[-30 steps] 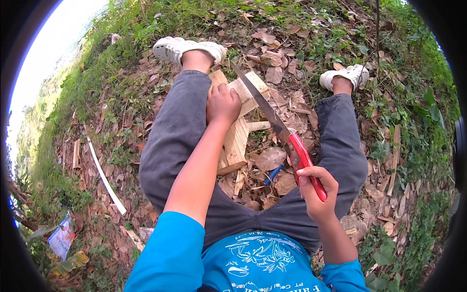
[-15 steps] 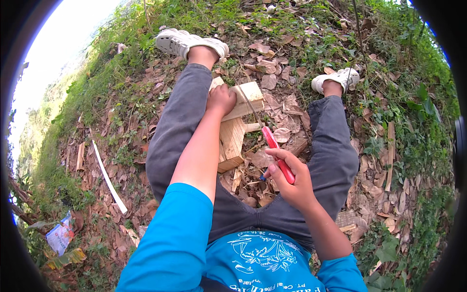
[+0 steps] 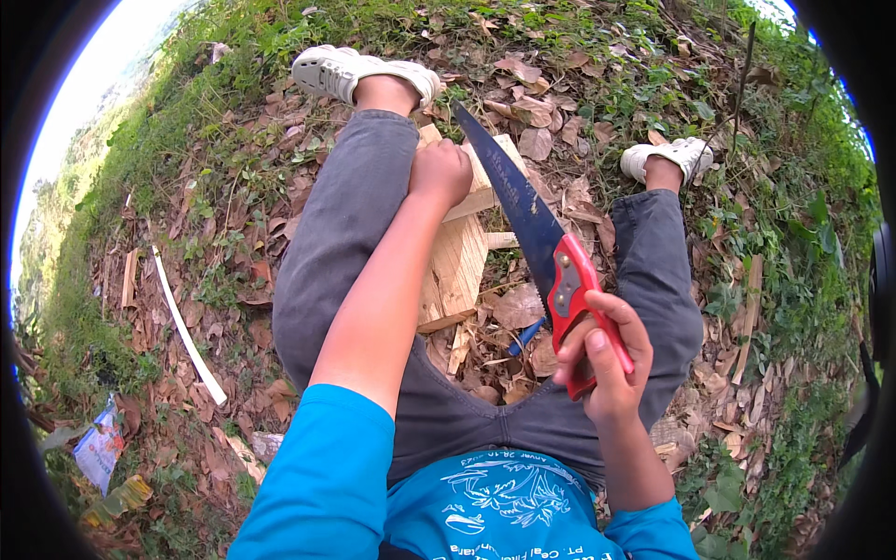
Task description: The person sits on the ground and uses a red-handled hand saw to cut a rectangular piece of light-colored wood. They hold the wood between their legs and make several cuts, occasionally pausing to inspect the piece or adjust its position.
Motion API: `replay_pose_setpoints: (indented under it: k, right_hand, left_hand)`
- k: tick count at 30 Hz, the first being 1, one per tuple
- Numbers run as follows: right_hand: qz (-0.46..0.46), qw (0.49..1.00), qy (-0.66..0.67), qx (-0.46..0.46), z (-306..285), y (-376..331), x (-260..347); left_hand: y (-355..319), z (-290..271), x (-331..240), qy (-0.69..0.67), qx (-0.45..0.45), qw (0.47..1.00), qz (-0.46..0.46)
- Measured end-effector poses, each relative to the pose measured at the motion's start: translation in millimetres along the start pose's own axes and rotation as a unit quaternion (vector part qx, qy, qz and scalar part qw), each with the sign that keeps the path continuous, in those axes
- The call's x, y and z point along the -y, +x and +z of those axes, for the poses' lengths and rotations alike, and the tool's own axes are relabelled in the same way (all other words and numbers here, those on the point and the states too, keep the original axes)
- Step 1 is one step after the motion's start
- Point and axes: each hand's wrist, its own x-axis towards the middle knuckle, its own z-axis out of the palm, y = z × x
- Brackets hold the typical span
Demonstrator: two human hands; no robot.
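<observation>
A handsaw (image 3: pixel 511 191) with a dark blade and a red handle is held by my right hand (image 3: pixel 609 366), fingers wrapped round the grip. Its blade points up and to the left, flat side showing. My left hand (image 3: pixel 442 175) is closed on a pale wooden block (image 3: pixel 478 198) beside my left shin; its fingertips are hidden. Below that block lies a thicker wooden board (image 3: pixel 455 266), between my legs. The blade's tip passes over or next to the block's far end; I cannot tell whether they touch.
A slim blue object (image 3: pixel 527 337) lies among dry leaves and wood chips between my thighs. To the left are a long white strip (image 3: pixel 187 327), a wood scrap (image 3: pixel 129 278) and a crumpled packet (image 3: pixel 99 453). Another wooden strip (image 3: pixel 749 317) lies right of my right leg.
The saw has turned from edge-on to showing its flat side, and its handle has shifted right with my right hand. My left hand stays on the wooden block.
</observation>
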Motion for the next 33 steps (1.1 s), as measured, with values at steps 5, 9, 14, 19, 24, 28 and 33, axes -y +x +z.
replay_pose_setpoints:
  k: [5,9,14,19,24,28,33]
  right_hand:
    - [-0.026,0.999,-0.032,0.009,15,46,7]
    - [-0.038,0.987,-0.156,-0.023,35,87,-17]
    - [-0.066,0.981,-0.182,-0.003,36,107,-39]
    - [-0.049,0.987,-0.155,-0.001,33,104,-46]
    - [-0.045,0.985,-0.169,-0.001,27,91,-47]
    - [-0.068,0.969,-0.238,0.015,22,90,-45]
    - [-0.141,0.946,-0.292,-0.021,28,89,-54]
  left_hand:
    - [10,18,1,-0.017,-0.051,0.998,0.013]
    - [14,21,0,0.118,-0.007,0.989,0.088]
    - [17,24,2,0.127,-0.015,0.991,0.044]
    - [18,23,1,0.183,0.009,0.981,0.057]
    - [17,15,-6,0.210,0.041,0.975,0.057]
    - [16,16,3,0.187,0.025,0.979,0.075]
    - [20,19,7,0.118,0.007,0.993,0.009]
